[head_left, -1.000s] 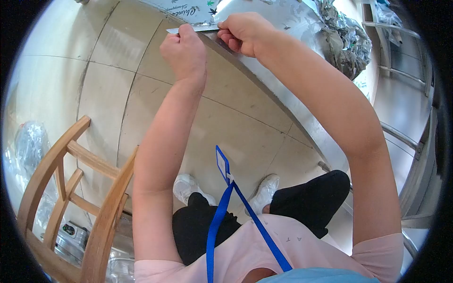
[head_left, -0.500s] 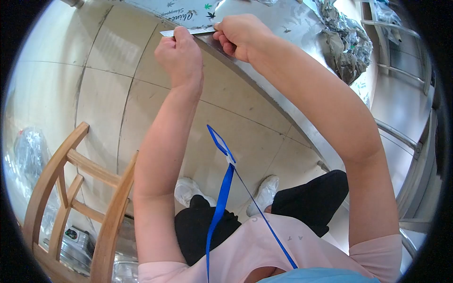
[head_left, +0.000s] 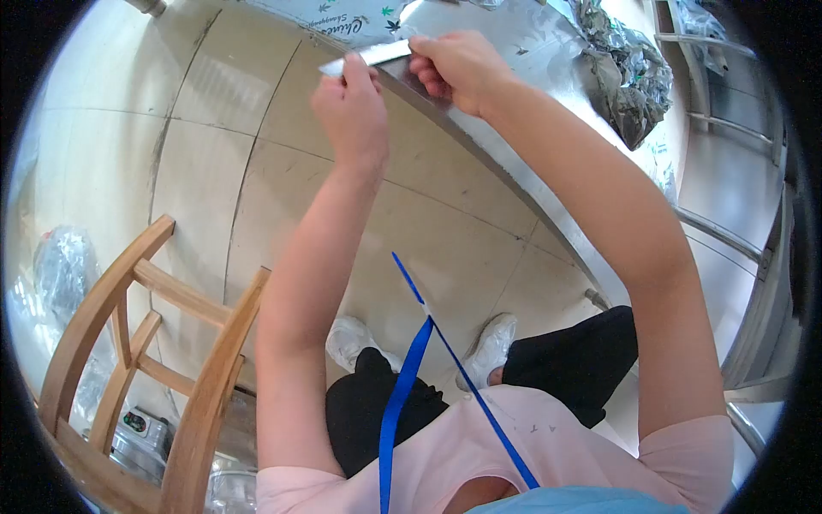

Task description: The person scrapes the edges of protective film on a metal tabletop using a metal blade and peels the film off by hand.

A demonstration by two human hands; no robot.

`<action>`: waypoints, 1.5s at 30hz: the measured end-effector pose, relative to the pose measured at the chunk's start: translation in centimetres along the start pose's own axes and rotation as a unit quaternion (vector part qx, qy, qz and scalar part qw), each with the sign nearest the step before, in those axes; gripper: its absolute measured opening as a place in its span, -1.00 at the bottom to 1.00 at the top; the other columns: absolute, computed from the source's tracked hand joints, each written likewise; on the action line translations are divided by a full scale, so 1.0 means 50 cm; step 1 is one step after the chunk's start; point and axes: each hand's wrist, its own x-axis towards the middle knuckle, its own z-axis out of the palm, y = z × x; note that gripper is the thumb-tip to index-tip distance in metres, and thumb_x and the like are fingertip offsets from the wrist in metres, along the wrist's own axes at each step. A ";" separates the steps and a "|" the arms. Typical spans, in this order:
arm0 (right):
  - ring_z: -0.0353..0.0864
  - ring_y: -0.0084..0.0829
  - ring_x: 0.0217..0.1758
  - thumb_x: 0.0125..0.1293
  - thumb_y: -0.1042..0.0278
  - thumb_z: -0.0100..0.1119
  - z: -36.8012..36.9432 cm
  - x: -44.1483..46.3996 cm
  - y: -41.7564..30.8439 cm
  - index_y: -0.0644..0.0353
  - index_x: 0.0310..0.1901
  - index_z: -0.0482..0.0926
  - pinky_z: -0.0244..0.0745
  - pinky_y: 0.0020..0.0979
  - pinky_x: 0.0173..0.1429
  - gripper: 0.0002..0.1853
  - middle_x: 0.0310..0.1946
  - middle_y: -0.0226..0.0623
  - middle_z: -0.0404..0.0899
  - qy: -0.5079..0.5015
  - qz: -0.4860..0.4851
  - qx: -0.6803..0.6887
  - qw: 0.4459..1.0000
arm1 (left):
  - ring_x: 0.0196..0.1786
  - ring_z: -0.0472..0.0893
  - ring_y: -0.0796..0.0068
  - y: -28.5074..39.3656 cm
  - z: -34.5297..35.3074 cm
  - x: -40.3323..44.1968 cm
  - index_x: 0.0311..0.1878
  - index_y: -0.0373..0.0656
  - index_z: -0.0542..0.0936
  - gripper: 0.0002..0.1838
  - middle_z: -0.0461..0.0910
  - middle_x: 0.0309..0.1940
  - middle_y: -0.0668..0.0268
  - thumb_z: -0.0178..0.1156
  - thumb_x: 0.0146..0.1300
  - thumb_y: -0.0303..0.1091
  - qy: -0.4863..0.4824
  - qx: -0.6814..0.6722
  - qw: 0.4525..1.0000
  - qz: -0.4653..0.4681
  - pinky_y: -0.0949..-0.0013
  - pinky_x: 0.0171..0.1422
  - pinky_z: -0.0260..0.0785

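Observation:
A flat silvery strip, thin and straight, is stretched between my two hands near the edge of a metal table. My left hand pinches it toward its left end, with the thumb on top and a pointed tip sticking out past the fingers. At the right end, my right hand grips it between thumb and curled fingers, over the table's edge. What the strip is made of I cannot tell for sure.
Printed film covers part of the tabletop. Crumpled silvery wrapping lies to the right, near metal rails. A wooden chair stands at left, beside clear plastic bags. A blue lanyard hangs from my neck.
Both hands have shifted slightly right in the view with the strip, which now tilts more and shows more of its flat face. The lanyard has swung.

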 end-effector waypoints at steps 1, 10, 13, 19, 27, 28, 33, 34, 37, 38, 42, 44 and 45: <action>0.39 -0.63 -0.63 0.21 0.34 0.16 -0.005 -0.006 0.001 0.25 -0.50 0.50 0.31 -0.58 -0.61 -0.80 -0.61 -0.40 0.48 0.001 0.009 -0.010 1.000 | -0.62 0.33 0.67 -0.013 -0.007 -0.013 -0.58 -0.23 0.42 -0.72 0.38 -0.67 0.41 0.07 0.20 -0.29 -0.004 0.001 1.000 -0.001 0.59 -0.57 0.13; 0.38 -0.65 -0.63 0.25 0.35 0.12 0.006 -0.004 -0.017 0.23 -0.48 0.51 0.30 -0.59 -0.61 -0.81 -0.62 -0.43 0.47 0.029 0.084 -0.048 0.995 | -0.65 0.30 0.64 -0.011 -0.004 0.011 -0.72 -0.30 0.37 -0.60 0.36 -0.77 0.39 -0.01 0.21 -0.29 0.014 0.107 0.994 0.019 0.44 -0.57 0.12; 0.38 -0.65 -0.63 0.25 0.37 0.11 0.016 0.003 -0.031 0.22 -0.48 0.51 0.30 -0.59 -0.61 -0.83 -0.62 -0.43 0.47 0.048 0.098 -0.052 0.993 | -0.68 0.31 0.65 -0.019 0.002 0.027 -0.64 -0.25 0.39 -0.67 0.37 -0.73 0.40 0.04 0.21 -0.30 0.019 0.085 0.996 0.010 0.52 -0.60 0.13; 0.36 -0.64 -0.62 0.24 0.39 0.10 0.026 0.024 -0.038 0.22 -0.46 0.51 0.30 -0.58 -0.59 -0.85 -0.60 -0.42 0.47 0.057 0.118 -0.049 0.990 | -0.69 0.33 0.64 -0.019 0.003 0.042 -0.60 -0.24 0.42 -0.70 0.40 -0.70 0.37 0.07 0.21 -0.31 0.029 0.075 0.997 -0.004 0.55 -0.61 0.16; 0.34 -0.62 -0.59 0.23 0.40 0.11 0.030 0.031 -0.042 0.23 -0.45 0.51 0.28 -0.55 -0.57 -0.86 -0.59 -0.42 0.45 0.066 0.134 -0.058 0.987 | -0.62 0.37 0.60 -0.007 0.006 0.039 -0.64 -0.36 0.46 -0.61 0.44 -0.73 0.34 0.02 0.21 -0.26 0.040 0.112 0.993 -0.016 0.44 -0.54 0.19; 0.34 -0.62 -0.59 0.23 0.40 0.11 0.031 0.031 -0.042 0.23 -0.45 0.51 0.28 -0.55 -0.57 -0.86 -0.59 -0.41 0.45 0.069 0.131 -0.052 0.988 | -0.62 0.37 0.61 -0.008 0.007 0.039 -0.63 -0.35 0.47 -0.61 0.44 -0.73 0.34 0.02 0.22 -0.26 0.038 0.107 0.993 -0.017 0.44 -0.54 0.19; 0.33 -0.62 -0.61 0.22 0.40 0.12 0.035 0.022 -0.048 0.23 -0.46 0.51 0.28 -0.56 -0.57 -0.86 -0.61 -0.41 0.43 0.075 0.116 -0.041 0.990 | -0.62 0.38 0.63 0.003 0.014 0.029 -0.57 -0.30 0.46 -0.63 0.44 -0.69 0.36 0.03 0.26 -0.22 0.037 0.056 0.997 -0.047 0.49 -0.54 0.20; 0.33 -0.62 -0.62 0.22 0.39 0.13 0.033 0.024 -0.046 0.23 -0.46 0.51 0.28 -0.56 -0.58 -0.86 -0.61 -0.41 0.43 0.068 0.107 -0.036 0.991 | -0.61 0.39 0.63 0.005 0.013 0.027 -0.55 -0.27 0.46 -0.66 0.45 -0.66 0.35 0.05 0.26 -0.23 0.032 0.040 0.997 -0.053 0.52 -0.54 0.21; 0.34 -0.62 -0.63 0.23 0.35 0.14 0.026 0.040 -0.036 0.23 -0.47 0.51 0.30 -0.56 -0.58 -0.83 -0.60 -0.41 0.44 0.052 0.081 -0.032 0.995 | -0.60 0.37 0.65 -0.001 0.012 0.025 -0.51 -0.21 0.45 -0.70 0.43 -0.63 0.39 0.05 0.28 -0.22 0.017 0.015 0.998 -0.059 0.56 -0.54 0.20; 0.35 -0.61 -0.63 0.23 0.34 0.15 0.027 0.048 -0.037 0.23 -0.48 0.50 0.31 -0.55 -0.58 -0.81 -0.60 -0.41 0.45 0.050 0.073 -0.038 0.995 | -0.60 0.36 0.66 -0.003 0.011 0.028 -0.51 -0.20 0.44 -0.70 0.42 -0.63 0.41 0.04 0.29 -0.21 0.014 0.009 0.998 -0.059 0.56 -0.54 0.20; 0.43 -0.58 -0.59 0.25 0.26 0.14 0.011 0.053 -0.045 0.24 -0.46 0.50 0.40 -0.53 -0.53 -0.77 -0.56 -0.38 0.49 -0.012 0.058 -0.013 0.998 | -0.61 0.33 0.68 -0.019 0.020 0.034 -0.52 -0.17 0.42 -0.68 0.38 -0.65 0.44 0.00 0.32 -0.21 0.023 -0.009 0.999 -0.047 0.56 -0.55 0.18; 0.46 -0.56 -0.57 0.27 0.21 0.11 0.009 0.053 -0.027 0.26 -0.43 0.48 0.43 -0.53 -0.50 -0.74 -0.55 -0.35 0.50 -0.018 0.018 0.032 0.999 | -0.62 0.33 0.69 -0.022 0.017 0.029 -0.53 -0.17 0.40 -0.67 0.37 -0.66 0.45 -0.01 0.33 -0.21 0.021 -0.052 0.998 -0.036 0.57 -0.56 0.17; 0.47 -0.55 -0.57 0.28 0.19 0.10 0.008 0.044 -0.018 0.26 -0.42 0.48 0.44 -0.53 -0.49 -0.72 -0.54 -0.34 0.51 -0.020 0.001 0.058 0.998 | -0.62 0.31 0.68 -0.017 0.021 0.022 -0.56 -0.19 0.40 -0.64 0.37 -0.67 0.44 -0.02 0.33 -0.19 0.029 -0.018 0.999 -0.038 0.53 -0.56 0.14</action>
